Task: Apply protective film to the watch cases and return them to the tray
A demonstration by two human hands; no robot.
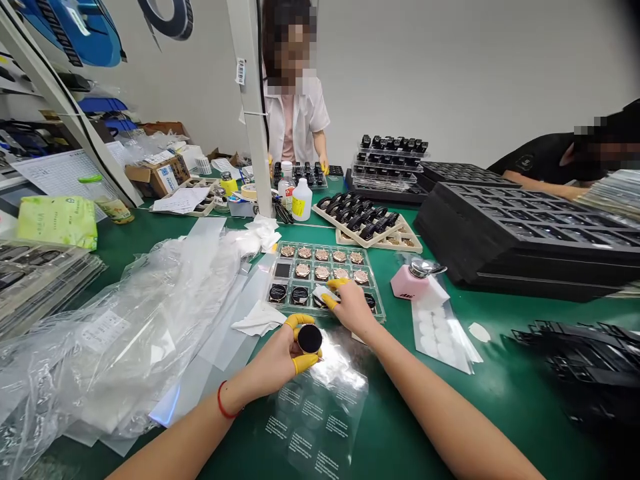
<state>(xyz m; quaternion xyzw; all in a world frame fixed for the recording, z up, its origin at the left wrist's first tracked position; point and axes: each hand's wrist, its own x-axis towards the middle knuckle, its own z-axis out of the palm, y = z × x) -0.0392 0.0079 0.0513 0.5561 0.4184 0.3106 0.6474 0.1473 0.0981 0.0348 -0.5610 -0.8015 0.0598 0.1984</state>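
My left hand (pixel 284 353), in yellow finger cots, grips a round watch head (pixel 310 339) with its black face turned up. It is just in front of a clear compartment tray (pixel 283 270). Over the tray's front row is my right hand (pixel 353 305), also in yellow finger cots, with a small white wipe (pixel 323 291) at its fingertips. Rose-gold watch parts sit in the two back rows, and black round watch heads in the front row, partly hidden by my right hand. Below my left hand lies a clear sheet of round printed films (pixel 313 417).
A pink pump bottle (pixel 410 283) and a sheet of white round stickers (pixel 435 333) lie right of the tray. Crumpled plastic bags (pixel 145 320) cover the left. Black foam trays (pixel 525 233) stack at right, near black straps (pixel 590 360). Two people sit or stand beyond.
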